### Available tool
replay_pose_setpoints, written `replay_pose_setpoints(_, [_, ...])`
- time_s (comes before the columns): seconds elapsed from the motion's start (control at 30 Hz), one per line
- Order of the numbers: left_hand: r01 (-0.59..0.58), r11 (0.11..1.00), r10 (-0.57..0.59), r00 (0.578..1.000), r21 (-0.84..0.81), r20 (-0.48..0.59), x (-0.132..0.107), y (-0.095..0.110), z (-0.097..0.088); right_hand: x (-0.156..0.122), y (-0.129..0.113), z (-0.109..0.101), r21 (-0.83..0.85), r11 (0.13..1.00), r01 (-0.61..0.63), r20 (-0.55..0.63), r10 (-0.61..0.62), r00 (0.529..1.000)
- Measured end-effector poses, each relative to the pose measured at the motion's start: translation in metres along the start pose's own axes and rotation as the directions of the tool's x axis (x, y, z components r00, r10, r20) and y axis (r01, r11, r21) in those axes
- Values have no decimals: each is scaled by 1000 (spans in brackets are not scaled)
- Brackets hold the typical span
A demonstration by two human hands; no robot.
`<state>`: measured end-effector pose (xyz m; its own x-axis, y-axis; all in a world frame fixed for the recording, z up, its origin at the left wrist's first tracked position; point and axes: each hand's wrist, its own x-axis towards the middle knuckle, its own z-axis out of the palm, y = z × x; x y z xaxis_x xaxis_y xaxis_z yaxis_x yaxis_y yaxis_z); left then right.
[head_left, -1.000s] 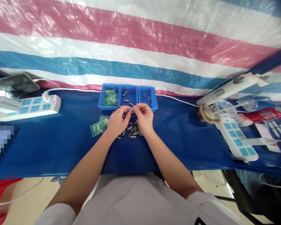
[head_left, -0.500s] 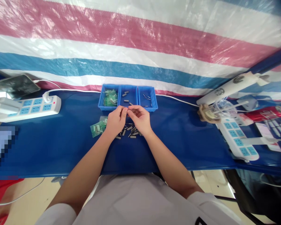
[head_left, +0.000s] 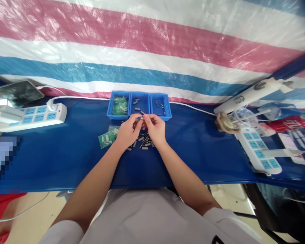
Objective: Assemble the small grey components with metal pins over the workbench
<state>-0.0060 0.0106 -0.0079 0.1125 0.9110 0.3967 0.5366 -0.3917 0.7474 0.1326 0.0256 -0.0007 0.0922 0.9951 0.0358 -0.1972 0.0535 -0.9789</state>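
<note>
My left hand (head_left: pixel 128 133) and my right hand (head_left: pixel 156 131) meet just in front of the blue trays, fingers closed and tips together. Between the fingertips shows a small grey metal cylinder (head_left: pixel 141 118), partly covered by them. Beneath and between my hands lies a pile of loose metal cylinders and thin dark pins (head_left: pixel 145 142), partly hidden. A green-tinted plastic bag of small cylinders (head_left: pixel 107 139) rests beside my left wrist. Behind my hands, the middle blue tray (head_left: pixel 139 98) holds several grey cylinders, and the right tray (head_left: pixel 169 110) a few thin pins.
The left blue tray (head_left: pixel 108 110) contains green plastic bags. A white power strip (head_left: pixel 58 115) lies at the left near a dark tablet (head_left: pixel 17 95). At the right are another power strip (head_left: pixel 256 152), a cup holder (head_left: pixel 225 123) and a red can (head_left: pixel 289 123).
Both hands have shifted slightly right. My left thumb has drawn back from the tips, and a grey cylinder now shows between the fingers.
</note>
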Motion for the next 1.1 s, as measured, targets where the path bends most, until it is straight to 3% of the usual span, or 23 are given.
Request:
replay_pose_setpoints(0.3, [23, 997, -24, 1000, 69, 11, 0, 2, -3, -2, 1, 1, 54, 996, 77, 35, -79, 996])
replay_pose_setpoints(0.5, [16, 997, -17, 1000, 76, 7, 1, 5, -6, -3, 0, 3, 63, 997, 47, 75, -51, 996])
replay_pose_setpoints(0.7, [14, 1000, -14, 999, 20, -33, 1, 1, -2, -1, 1, 2, 65, 998, -3, 34, 1, 999])
replay_pose_setpoints(1.1, [44, 995, -41, 999, 93, -30, 2, 2, -6, -5, 0, 4, 6, 1000, 13, 93, -14, 996])
